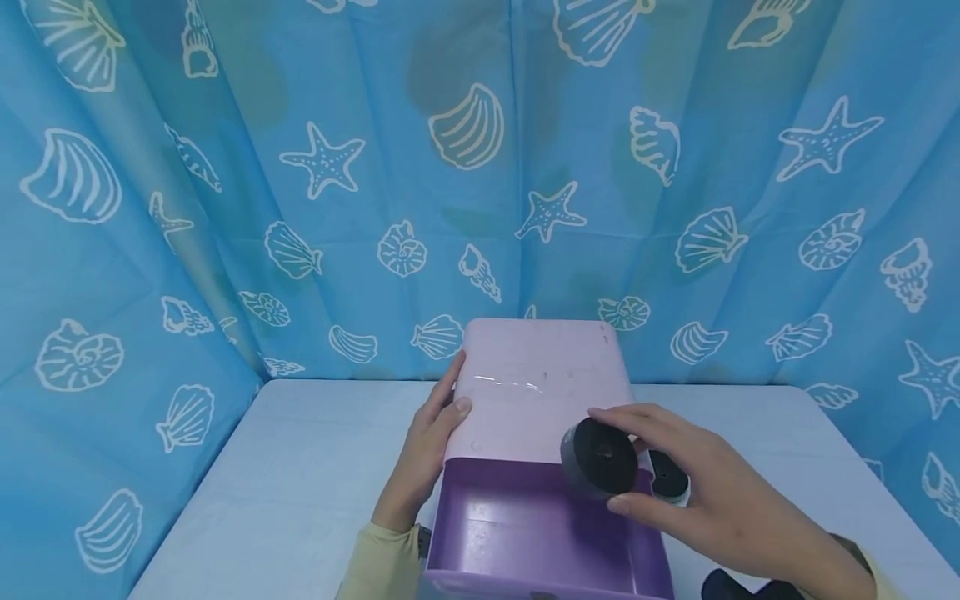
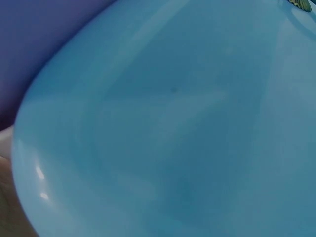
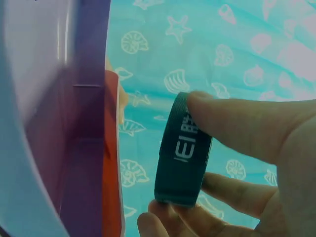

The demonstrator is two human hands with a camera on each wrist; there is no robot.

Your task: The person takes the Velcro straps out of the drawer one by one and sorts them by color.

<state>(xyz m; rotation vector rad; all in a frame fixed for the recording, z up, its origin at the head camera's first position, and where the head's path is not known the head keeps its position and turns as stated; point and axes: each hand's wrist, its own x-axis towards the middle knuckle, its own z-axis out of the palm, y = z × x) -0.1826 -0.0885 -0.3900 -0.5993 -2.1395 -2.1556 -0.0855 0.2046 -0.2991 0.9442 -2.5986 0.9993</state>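
Note:
A box with a pale pink outer case (image 1: 540,392) and a purple drawer (image 1: 525,533) pulled out toward me stands in the middle of the table. My left hand (image 1: 423,450) grips the case's left side, thumb on top and fingers along the edge. Over the drawer's right back corner, my right hand (image 1: 697,483) pinches a thick black disc (image 1: 603,458) between thumb and fingertips. White lettering runs along the disc's rim (image 3: 182,150) in the right wrist view. Another black round piece (image 1: 667,477) lies behind the right fingers, partly hidden.
The white table (image 1: 255,500) extends on both sides of the box. A blue curtain with shell prints (image 1: 480,208) hangs behind and at the sides. A dark object (image 1: 750,586) shows at the lower right by the wrist. A glossy blue curved surface (image 2: 173,128) fills the left wrist view.

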